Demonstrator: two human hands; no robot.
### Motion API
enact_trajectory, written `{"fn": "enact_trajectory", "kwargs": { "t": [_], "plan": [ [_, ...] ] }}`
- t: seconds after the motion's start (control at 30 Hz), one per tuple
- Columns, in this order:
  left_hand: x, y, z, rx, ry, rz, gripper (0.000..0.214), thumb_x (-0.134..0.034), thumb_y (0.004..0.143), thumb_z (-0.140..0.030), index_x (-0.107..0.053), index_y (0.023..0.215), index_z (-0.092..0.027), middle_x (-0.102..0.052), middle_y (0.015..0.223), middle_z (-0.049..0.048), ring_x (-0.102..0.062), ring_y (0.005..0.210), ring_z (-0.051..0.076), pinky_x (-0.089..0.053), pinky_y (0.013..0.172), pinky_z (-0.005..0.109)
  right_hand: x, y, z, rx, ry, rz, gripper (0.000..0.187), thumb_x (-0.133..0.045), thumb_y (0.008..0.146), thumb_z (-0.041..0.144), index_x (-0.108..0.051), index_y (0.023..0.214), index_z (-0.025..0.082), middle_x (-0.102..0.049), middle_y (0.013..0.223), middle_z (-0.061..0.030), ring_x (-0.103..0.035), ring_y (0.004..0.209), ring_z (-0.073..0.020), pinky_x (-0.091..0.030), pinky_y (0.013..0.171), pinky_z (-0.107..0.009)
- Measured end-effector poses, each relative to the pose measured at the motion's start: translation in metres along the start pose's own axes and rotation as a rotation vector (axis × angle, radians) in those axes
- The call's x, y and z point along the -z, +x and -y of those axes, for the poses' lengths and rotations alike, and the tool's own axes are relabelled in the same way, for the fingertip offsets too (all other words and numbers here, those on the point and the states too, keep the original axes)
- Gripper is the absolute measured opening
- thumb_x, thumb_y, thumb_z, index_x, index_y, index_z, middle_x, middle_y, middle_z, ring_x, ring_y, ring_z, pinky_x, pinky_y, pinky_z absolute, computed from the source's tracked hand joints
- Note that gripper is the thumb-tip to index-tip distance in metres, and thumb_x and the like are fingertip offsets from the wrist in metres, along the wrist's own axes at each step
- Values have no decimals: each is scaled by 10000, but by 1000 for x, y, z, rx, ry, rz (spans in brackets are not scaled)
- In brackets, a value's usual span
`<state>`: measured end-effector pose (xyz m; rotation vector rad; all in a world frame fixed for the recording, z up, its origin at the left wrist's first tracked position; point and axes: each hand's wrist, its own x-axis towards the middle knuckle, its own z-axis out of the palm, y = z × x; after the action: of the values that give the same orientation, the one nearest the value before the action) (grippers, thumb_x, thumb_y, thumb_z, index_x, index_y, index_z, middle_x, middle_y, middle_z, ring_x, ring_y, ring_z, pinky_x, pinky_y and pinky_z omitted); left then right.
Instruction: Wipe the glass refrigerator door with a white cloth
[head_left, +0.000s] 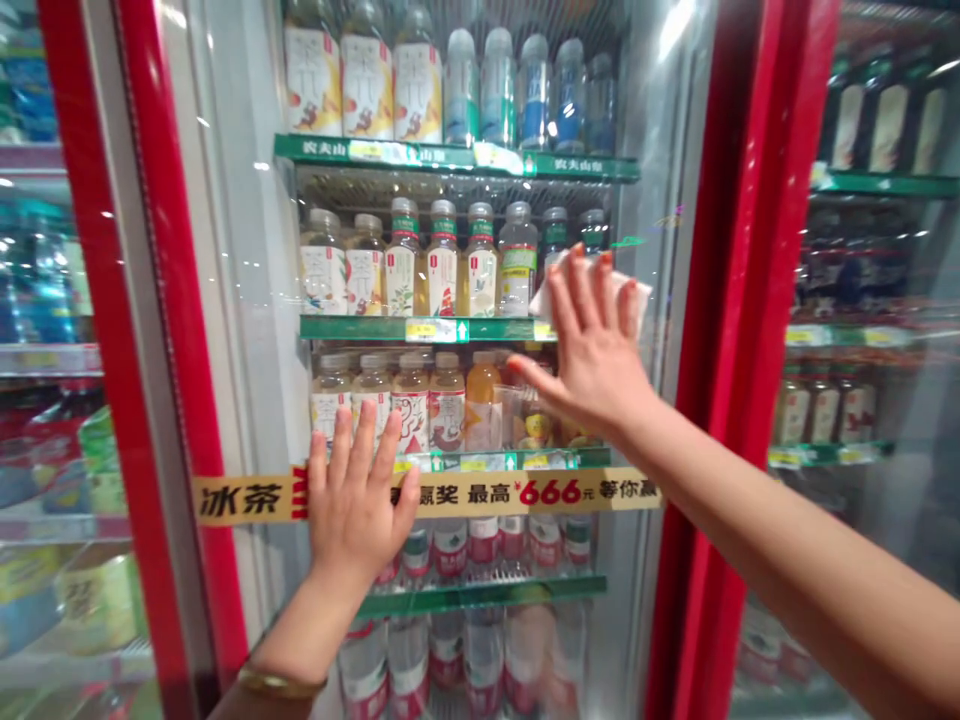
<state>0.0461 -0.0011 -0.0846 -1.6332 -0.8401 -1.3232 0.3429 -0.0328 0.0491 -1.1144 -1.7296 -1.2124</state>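
A glossy red frame borders flat, clear glass. The left hand, fingers slightly spread, lies over a smooth yellow strip. The right hand, fingers fanned, presses a thin white cloth to the glass; the cloth, partly hidden, extends roughly level, one corner pointing right.

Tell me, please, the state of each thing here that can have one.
Left hand: open, spread flat
Right hand: open, spread over the wipe
White wipe: flattened under right hand
Glass cooler door: looks shut
Promotional strip: straight across, partly covered by left hand
Second-shelf drink bottles: upright, capped where visible
Gold-coloured bracelet: worn
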Motion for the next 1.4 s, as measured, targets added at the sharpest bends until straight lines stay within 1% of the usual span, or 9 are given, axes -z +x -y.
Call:
{"fn": "enact_trajectory", "kwargs": {
  "t": [0.17,0.23,0.43,0.67,0.87,0.93,1.1,1.3,1.4],
  "plan": [
    [14,-16,16,-9,-130,-6,868,-535,1068,-216,-95,1814,-273,-188,1882,40,-170,1766,212,-136,1472,481,-30,-74,70,768,31,52,1074,-231,982,964,-441,1730,223,-292,1868,4,0,1783,-264,32,1468,-531],
    [23,-33,31,22,-99,-4,844,-522,1068,-199,-134,1811,-296,-178,1888,35,-161,1768,220,-130,1472,492,-25,-54,67,755,49,75,996,-260,1019,915,-420,1738,245,-304,1862,9,-71,1780,-248,8,1467,-542],
    [26,-73,68,157,71,24,828,-520,1088,-313,-130,1813,-232,-175,1880,128,-73,1779,266,-74,1468,555,-6,73,63,61,160,27,1043,-314,1036,852,-66,1817,208,-17,1907,-84,62,1769,-403,51,1385,-770],
    [19,-79,66,187,26,11,795,-462,1110,-328,-118,1810,-171,-213,1866,173,-121,1774,259,-103,1467,533,-36,2,160,874,158,439,858,-379,1061,749,-299,1777,282,-249,1870,48,-147,1767,-210,-77,1458,-523],
    [19,-79,67,191,51,-3,788,-490,1097,-347,-179,1805,-194,-252,1856,161,-159,1768,275,-109,1465,554,-15,109,112,227,171,53,917,-275,1087,733,-112,1810,193,-27,1905,-57,43,1769,-384,92,1373,-755],
    [18,-79,67,199,53,1,801,-509,1088,-348,-185,1805,-201,-263,1852,164,-170,1766,279,-112,1465,551,-20,92,122,230,190,58,935,-289,1076,758,-127,1811,204,-59,1905,-54,49,1770,-385,89,1374,-761],
    [19,-79,68,194,52,-1,803,-509,1079,-343,-192,1803,-203,-285,1846,174,-193,1761,292,-144,1457,568,-29,-2,137,804,217,417,863,-378,1058,795,-305,1774,319,-295,1855,60,-179,1763,-231,-85,1458,-576],
    [19,-80,67,219,64,18,807,-490,1074,-374,-189,1804,-203,-272,1856,161,-184,1765,292,-134,1458,581,11,23,40,-118,112,57,971,-213,1093,789,-144,1806,133,-33,1893,-146,-20,1762,-450,-14,1379,-778],
    [20,-78,66,213,52,12,823,-498,1069,-360,-166,1809,-222,-253,1864,138,-179,1766,281,-133,1462,563,-7,-50,52,-149,66,22,1126,-405,1026,867,-138,1804,98,-64,1871,-231,-51,1727,-562,-51,1331,-864]
  ]
}}
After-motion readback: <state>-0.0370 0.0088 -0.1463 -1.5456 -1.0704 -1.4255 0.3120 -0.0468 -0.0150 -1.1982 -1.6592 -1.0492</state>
